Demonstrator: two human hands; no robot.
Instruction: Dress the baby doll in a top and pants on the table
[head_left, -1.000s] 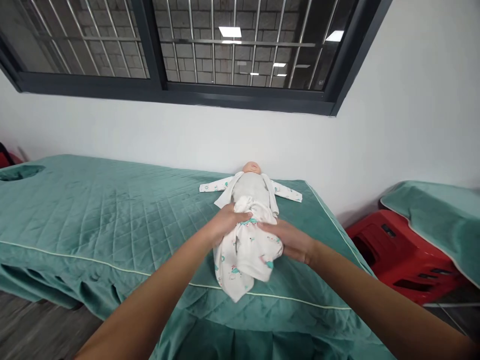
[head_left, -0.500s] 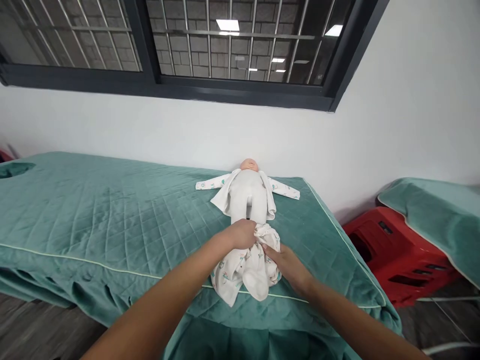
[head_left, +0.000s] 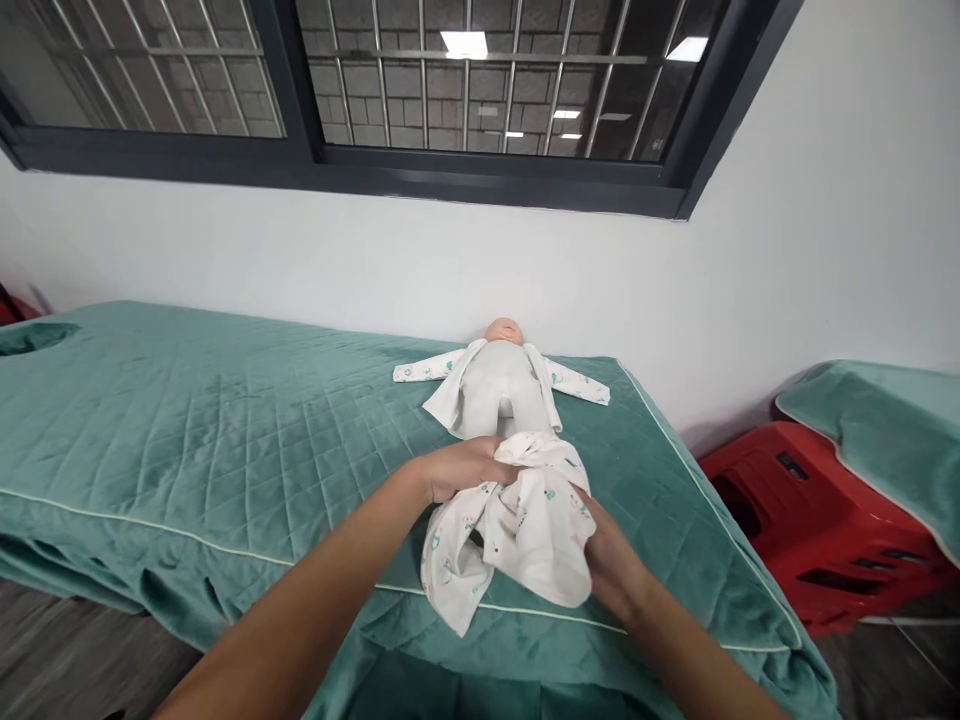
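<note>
**Hand Position at the Doll (head_left: 499,390)**

Use the doll as the reference for all positions. Observe it stretched out, head toward the white wall (head_left: 525,262), legs toward the near side. Find the patterned garment (head_left: 541,535) at the near end of the doll, bunched at the top and hanging in loose folds.

Left hand (head_left: 466,468): closed on the bunched cloth, just in front of the doll's legs. Right hand (head_left: 611,555): against the garment's right side, nearer than the doll; fingers mostly hidden by cloth (unable to tell whether clenched or merely supporting). Lower legs of the doll: concealed by the left hand and the garment.

Around the doll's torso, note the white jacket (head_left: 448,398), lying open with patterned sleeves (head_left: 427,367) spread to both sides. Beneath the doll: green quilted cover (head_left: 225,430), edged in pale piping. Far left of the doll: oval opening (head_left: 34,340). Well right of the doll: red plastic unit (head_left: 832,520), topped by green fabric (head_left: 889,405). Above and beyond: dark-framed, barred window (head_left: 480,178).
</note>
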